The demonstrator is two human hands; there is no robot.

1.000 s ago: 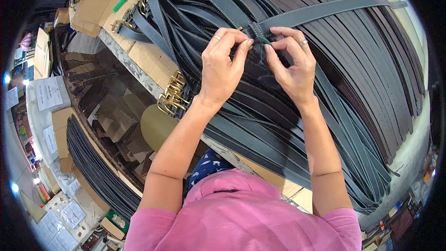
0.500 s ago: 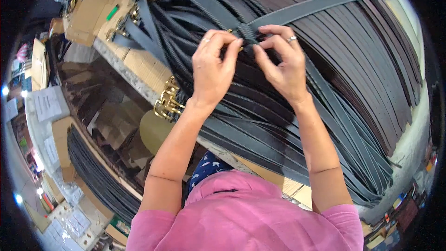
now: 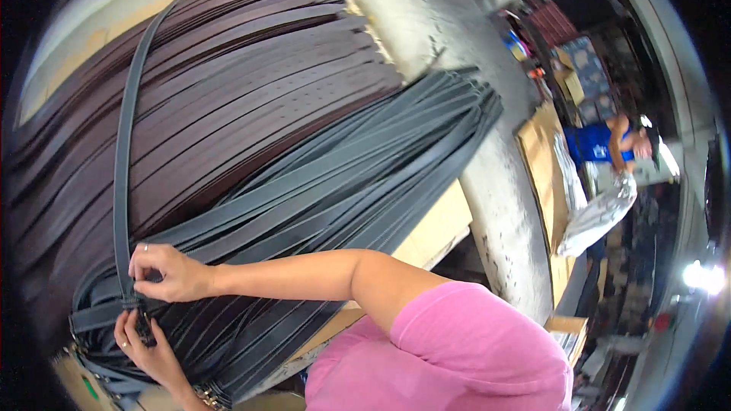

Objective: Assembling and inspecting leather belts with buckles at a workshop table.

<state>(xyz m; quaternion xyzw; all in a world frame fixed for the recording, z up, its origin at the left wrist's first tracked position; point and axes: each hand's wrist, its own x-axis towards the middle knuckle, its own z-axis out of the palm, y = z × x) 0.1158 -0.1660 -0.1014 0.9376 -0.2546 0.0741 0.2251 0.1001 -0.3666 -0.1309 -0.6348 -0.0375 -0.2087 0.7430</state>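
Observation:
A long bundle of black stitched belts (image 3: 335,175) lies across the pile, its far ends gathered toward the upper right. One loose black belt (image 3: 126,160) rises from the bundle's near left part and runs toward the far edge. My right hand (image 3: 173,274), a ring on one finger, is closed in a pinch on this belt where it crosses the bundle. Just below it, my left hand (image 3: 148,354) has its fingers curled about the same crossing; its exact hold is partly hidden. Gold-coloured buckles (image 3: 213,396) show beside my left wrist.
Dark brown strips (image 3: 251,68) lie in a wide layer beyond the bundle. A pale worn surface (image 3: 495,205) extends to the right. Past it, a person in blue (image 3: 601,143) stands near silvery plastic wrapping (image 3: 601,217) and cardboard (image 3: 542,175).
The view has swung to the right, so my hands now appear at the lower left. Both hands stay at the belt crossing on the bundle.

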